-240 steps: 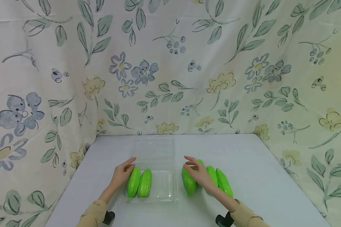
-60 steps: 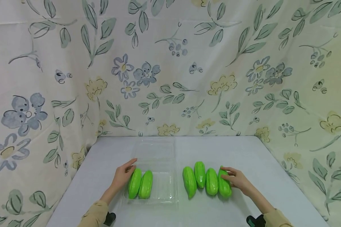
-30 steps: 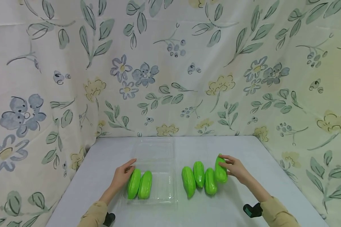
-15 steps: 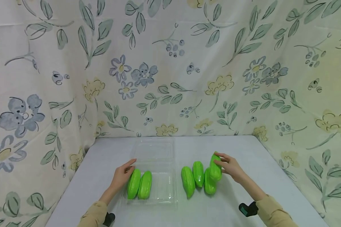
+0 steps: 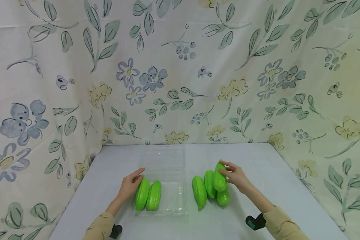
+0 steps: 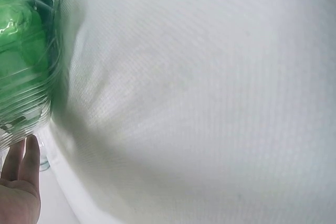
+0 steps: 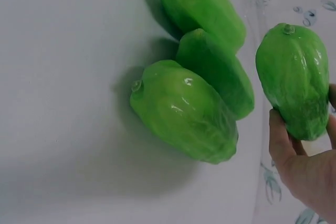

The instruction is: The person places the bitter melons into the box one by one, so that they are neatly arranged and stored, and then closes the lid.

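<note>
Right of the box [image 5: 171,196], I see the right hand [image 5: 236,175] gripping a fruit [image 5: 219,179] pointing away, the straight-fingered left hand [image 5: 128,186] touching the box.

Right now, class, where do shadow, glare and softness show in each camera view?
Head: small glints on the clear plastic container, whose outline is faint against the white tabletop. Left wrist: a dark, soft-edged shadow beside the container; the green papayas inside look smeared. Right wrist: dim lighting, bright highlights on the held green papaya, soft shadows on the tabletop.
</note>
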